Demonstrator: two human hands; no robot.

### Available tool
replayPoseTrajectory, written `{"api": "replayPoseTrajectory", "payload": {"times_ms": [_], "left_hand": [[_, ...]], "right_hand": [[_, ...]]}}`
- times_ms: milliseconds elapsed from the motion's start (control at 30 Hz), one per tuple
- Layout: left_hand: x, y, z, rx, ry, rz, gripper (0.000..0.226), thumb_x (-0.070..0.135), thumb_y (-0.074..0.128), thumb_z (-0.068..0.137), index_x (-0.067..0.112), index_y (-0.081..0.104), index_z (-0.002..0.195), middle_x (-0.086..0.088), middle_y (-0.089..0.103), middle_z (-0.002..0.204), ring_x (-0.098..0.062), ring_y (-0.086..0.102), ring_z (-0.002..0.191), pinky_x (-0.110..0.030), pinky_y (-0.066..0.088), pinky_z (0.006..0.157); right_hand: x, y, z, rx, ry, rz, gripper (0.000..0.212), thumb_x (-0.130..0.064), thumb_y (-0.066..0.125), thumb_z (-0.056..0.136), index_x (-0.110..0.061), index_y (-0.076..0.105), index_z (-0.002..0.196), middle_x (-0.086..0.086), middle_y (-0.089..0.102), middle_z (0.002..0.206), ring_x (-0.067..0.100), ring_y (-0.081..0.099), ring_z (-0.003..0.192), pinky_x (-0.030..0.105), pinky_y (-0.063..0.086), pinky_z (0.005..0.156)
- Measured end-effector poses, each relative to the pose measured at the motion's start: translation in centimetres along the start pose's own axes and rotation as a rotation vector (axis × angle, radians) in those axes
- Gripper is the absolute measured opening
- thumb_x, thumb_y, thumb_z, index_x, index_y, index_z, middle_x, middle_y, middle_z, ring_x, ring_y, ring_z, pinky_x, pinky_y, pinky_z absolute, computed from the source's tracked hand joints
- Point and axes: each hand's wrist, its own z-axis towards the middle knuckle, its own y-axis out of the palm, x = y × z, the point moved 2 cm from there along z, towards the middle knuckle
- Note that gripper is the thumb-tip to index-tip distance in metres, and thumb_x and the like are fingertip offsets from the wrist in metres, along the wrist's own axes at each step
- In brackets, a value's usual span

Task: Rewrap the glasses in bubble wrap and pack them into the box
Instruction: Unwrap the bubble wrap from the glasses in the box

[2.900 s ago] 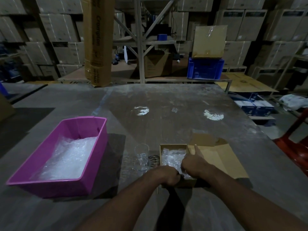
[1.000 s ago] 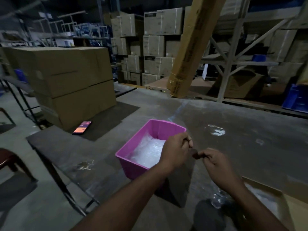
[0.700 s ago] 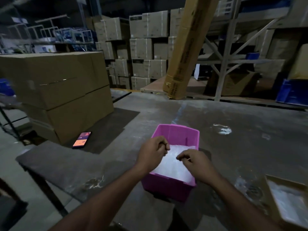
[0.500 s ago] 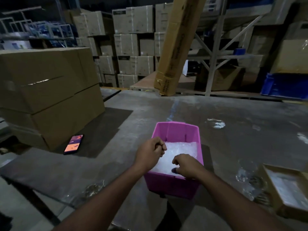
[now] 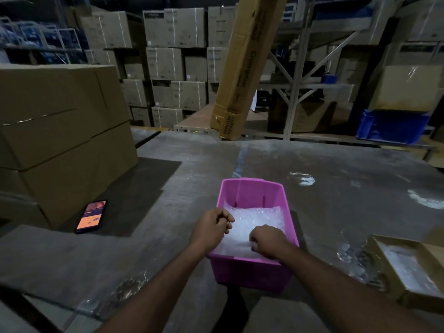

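Note:
A pink bin point(image 5: 252, 272) stands on the table in front of me, with sheets of bubble wrap point(image 5: 259, 217) lying inside. My left hand point(image 5: 212, 227) hovers in a fist over the bin's left rim, and nothing shows in it. My right hand point(image 5: 268, 240) reaches down into the near end of the bin, its fingers curled into the bubble wrap. To the right a clear glass point(image 5: 346, 248) stands on the table beside an open cardboard box point(image 5: 418, 302), which has wrapped material point(image 5: 406, 267) inside.
A lit phone point(image 5: 91, 216) lies on the table to the left, beside two large stacked cartons point(image 5: 60, 140). A tall carton point(image 5: 242, 68) leans at the table's far edge. Shelving and a blue crate point(image 5: 394, 126) stand behind.
My view swung left from the cardboard box to the pink bin. Both hands left the box and came over the bin, and the right hand has dipped into the bubble wrap.

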Motion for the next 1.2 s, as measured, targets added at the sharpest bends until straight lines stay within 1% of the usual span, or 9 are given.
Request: {"api": "replayPoseTrajectory", "payload": {"times_ms": [133,300,433,533,633,733,933,1067,1200], "left_hand": [[0.0,-0.2,0.5,0.02,0.008,0.0,0.032,-0.003,0.044,0.093,0.016,0.067,0.083,0.001,0.068,0.073,-0.009,0.061,0.065,-0.032,0.052,0.065],[-0.4,0.3,1.6,0.077,0.021,0.061,0.02,0.007,0.059,0.09,0.023,0.064,0.101,0.001,0.07,0.1,-0.013,0.066,0.082,-0.042,0.06,0.082],[0.1,0.3,2.3,0.091,0.077,0.144,0.07,0.015,0.079,0.083,0.022,0.045,0.143,0.007,0.047,0.133,-0.01,0.058,0.111,-0.034,0.056,0.094],[0.5,0.0,3.3,0.047,0.134,0.221,0.076,0.022,0.085,0.078,0.024,0.048,0.145,0.013,0.044,0.133,-0.009,0.045,0.126,-0.03,0.045,0.104],[0.9,-0.4,4.5,0.043,0.221,0.219,0.04,0.03,0.087,0.076,0.022,0.069,0.111,0.007,0.066,0.115,-0.018,0.059,0.114,-0.036,0.052,0.095],[2.6,-0.7,4.5,0.01,0.179,0.024,0.02,0.022,0.082,0.083,0.011,0.069,0.093,-0.006,0.074,0.092,-0.023,0.07,0.087,-0.035,0.057,0.078],[5.9,-1.6,4.6,-0.006,0.164,-0.285,0.016,0.011,0.073,0.091,-0.001,0.073,0.101,-0.008,0.078,0.098,-0.015,0.073,0.092,-0.022,0.056,0.079],[6.8,-1.7,4.7,0.03,0.073,-0.447,0.014,0.023,0.07,0.095,0.01,0.069,0.1,-0.008,0.076,0.099,-0.021,0.071,0.091,-0.03,0.055,0.079],[7.0,-1.4,4.6,-0.075,-0.072,-0.737,0.025,0.023,0.068,0.095,0.008,0.061,0.114,-0.005,0.069,0.099,-0.015,0.067,0.082,-0.029,0.055,0.066]], "right_hand": [[0.5,-1.7,-1.0,0.061,-0.018,0.14,0.038,-0.02,0.056,0.095,-0.022,0.047,0.058,-0.007,0.051,0.064,0.017,0.052,0.068,0.029,0.029,0.05],[1.2,-3.9,-2.5,0.306,0.037,0.307,0.009,-0.026,0.07,0.089,-0.023,0.075,0.082,-0.014,0.066,0.076,0.004,0.057,0.068,0.019,0.038,0.055],[1.6,-5.2,-3.5,0.4,0.029,0.506,0.005,-0.024,0.073,0.088,-0.025,0.078,0.088,-0.014,0.074,0.084,0.003,0.066,0.078,0.032,0.056,0.077],[1.7,-6.5,-4.2,0.429,-0.002,0.544,0.014,-0.02,0.067,0.093,-0.026,0.078,0.1,-0.014,0.075,0.096,0.004,0.067,0.087,0.032,0.055,0.082],[1.6,-8.0,-4.8,0.512,-0.03,0.508,0.019,-0.016,0.063,0.095,-0.024,0.077,0.105,-0.012,0.075,0.103,0.006,0.066,0.091,0.031,0.054,0.084],[1.9,-9.5,-5.5,0.625,-0.041,0.572,0.015,-0.02,0.065,0.095,-0.023,0.075,0.106,-0.01,0.074,0.1,0.006,0.066,0.089,0.032,0.054,0.085],[4.2,-9.5,-6.6,0.712,0.023,0.803,0.044,-0.042,0.084,0.077,-0.04,0.058,0.112,-0.02,0.065,0.108,0.0,0.063,0.098,0.025,0.052,0.084],[4.6,-8.7,-6.8,0.692,0.063,1.233,0.026,-0.014,0.082,0.082,-0.022,0.067,0.101,-0.003,0.075,0.098,0.004,0.072,0.081,0.021,0.059,0.071],[5.2,-7.5,-6.0,0.628,0.179,1.408,0.007,-0.012,0.072,0.091,-0.011,0.065,0.089,0.012,0.072,0.088,0.015,0.065,0.067,0.029,0.055,0.06]]}}
